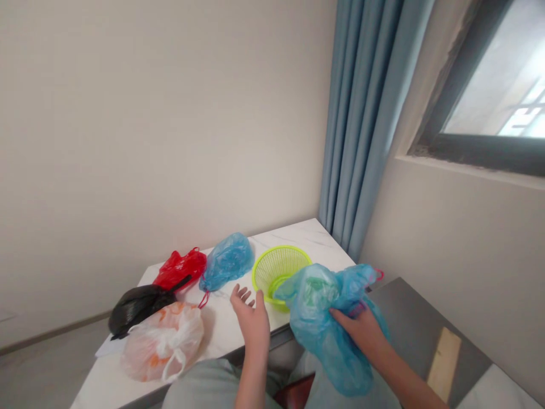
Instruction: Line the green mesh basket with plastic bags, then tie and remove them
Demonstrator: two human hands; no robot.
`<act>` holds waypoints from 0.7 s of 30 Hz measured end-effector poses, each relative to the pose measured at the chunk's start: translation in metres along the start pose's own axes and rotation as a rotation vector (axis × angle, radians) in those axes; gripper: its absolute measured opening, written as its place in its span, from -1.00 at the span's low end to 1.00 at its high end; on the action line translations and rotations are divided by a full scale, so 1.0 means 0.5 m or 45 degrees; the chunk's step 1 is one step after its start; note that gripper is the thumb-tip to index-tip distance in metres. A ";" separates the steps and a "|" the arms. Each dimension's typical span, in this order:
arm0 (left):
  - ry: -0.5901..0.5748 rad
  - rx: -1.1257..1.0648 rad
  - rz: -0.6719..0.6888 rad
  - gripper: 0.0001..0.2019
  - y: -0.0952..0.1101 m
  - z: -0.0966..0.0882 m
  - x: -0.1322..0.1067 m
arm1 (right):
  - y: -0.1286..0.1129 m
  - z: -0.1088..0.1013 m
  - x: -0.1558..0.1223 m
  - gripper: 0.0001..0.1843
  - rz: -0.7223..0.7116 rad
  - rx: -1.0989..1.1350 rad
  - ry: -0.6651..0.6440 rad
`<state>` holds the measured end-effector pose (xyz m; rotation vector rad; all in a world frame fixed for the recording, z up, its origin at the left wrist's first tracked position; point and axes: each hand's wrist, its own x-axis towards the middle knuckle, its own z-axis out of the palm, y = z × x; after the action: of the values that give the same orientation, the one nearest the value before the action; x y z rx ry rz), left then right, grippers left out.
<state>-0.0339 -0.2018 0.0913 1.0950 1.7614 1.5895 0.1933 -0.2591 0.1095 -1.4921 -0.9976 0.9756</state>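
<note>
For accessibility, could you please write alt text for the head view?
A right hand grips a blue plastic bag holding something green. The open left hand is near a lime-green basket on a marble table, beside a red bag and a black bag.

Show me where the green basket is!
In the head view, the green basket sits on the table, right of a lying blue bag and just beyond the left hand; the bag in the right hand partly covers it.
</note>
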 end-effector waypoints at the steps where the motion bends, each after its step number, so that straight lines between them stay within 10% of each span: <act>1: -0.078 -0.001 0.090 -0.54 0.031 -0.010 -0.031 | -0.004 0.005 -0.005 -0.40 -0.030 0.014 -0.025; 4: -0.585 0.034 0.267 -0.53 0.107 -0.031 -0.130 | -0.025 0.027 -0.030 -0.45 -0.164 0.017 -0.112; 7: -0.726 0.036 0.125 -0.25 0.129 -0.032 -0.186 | -0.064 0.050 -0.066 -0.48 -0.371 -0.043 -0.228; 12: -0.504 0.090 0.005 -0.80 0.087 -0.041 -0.139 | -0.107 0.056 -0.101 -0.27 -0.436 -0.103 -0.279; 21: -0.037 -0.229 -0.071 -0.77 0.057 -0.122 -0.053 | -0.093 -0.038 -0.004 -0.46 -0.507 -0.478 0.231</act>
<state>-0.0629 -0.2578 0.1263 0.9706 1.5817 1.6535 0.2066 -0.2617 0.1577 -1.5667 -1.3295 0.3751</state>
